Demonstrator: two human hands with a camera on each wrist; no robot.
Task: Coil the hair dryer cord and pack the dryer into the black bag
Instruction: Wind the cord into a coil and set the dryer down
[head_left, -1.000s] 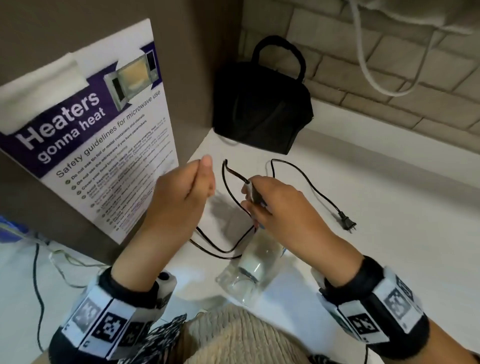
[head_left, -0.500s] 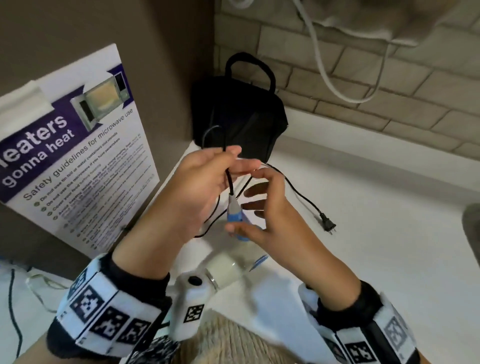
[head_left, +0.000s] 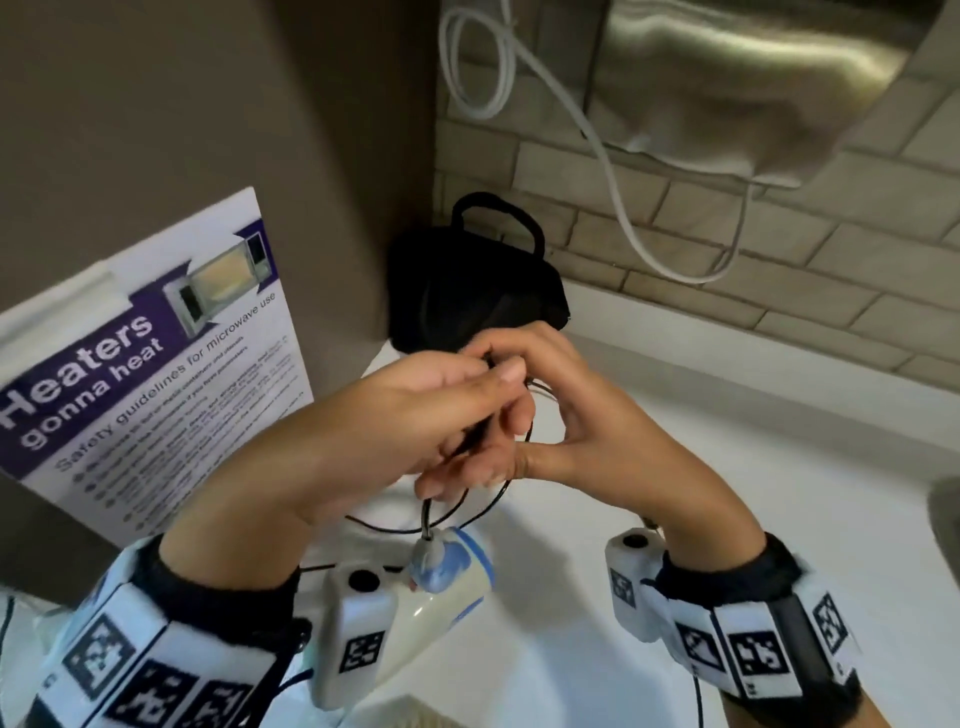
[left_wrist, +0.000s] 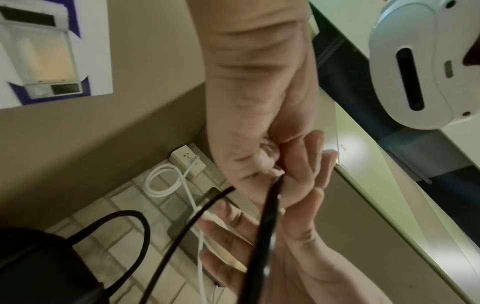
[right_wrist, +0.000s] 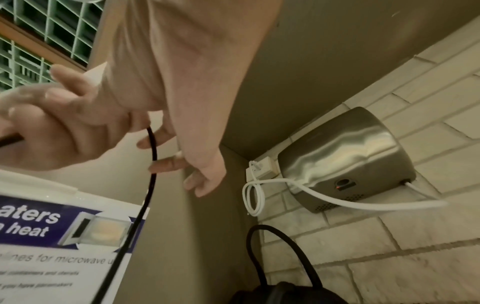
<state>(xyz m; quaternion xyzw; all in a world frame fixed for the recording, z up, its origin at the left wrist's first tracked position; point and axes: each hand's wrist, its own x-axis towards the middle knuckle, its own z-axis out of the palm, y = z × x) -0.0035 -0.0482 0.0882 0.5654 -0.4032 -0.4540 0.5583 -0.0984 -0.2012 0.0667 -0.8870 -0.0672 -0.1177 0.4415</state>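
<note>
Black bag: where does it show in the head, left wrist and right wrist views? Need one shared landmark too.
Head: black bag stands upper centre, in the corner behind both hands.
Left wrist: bottom left corner, its handle arching above it.
Right wrist: bottom edge, right of centre; mostly the handle loop shows.
Shared landmark: the looped white cable on the brick wall above the bag.
</note>
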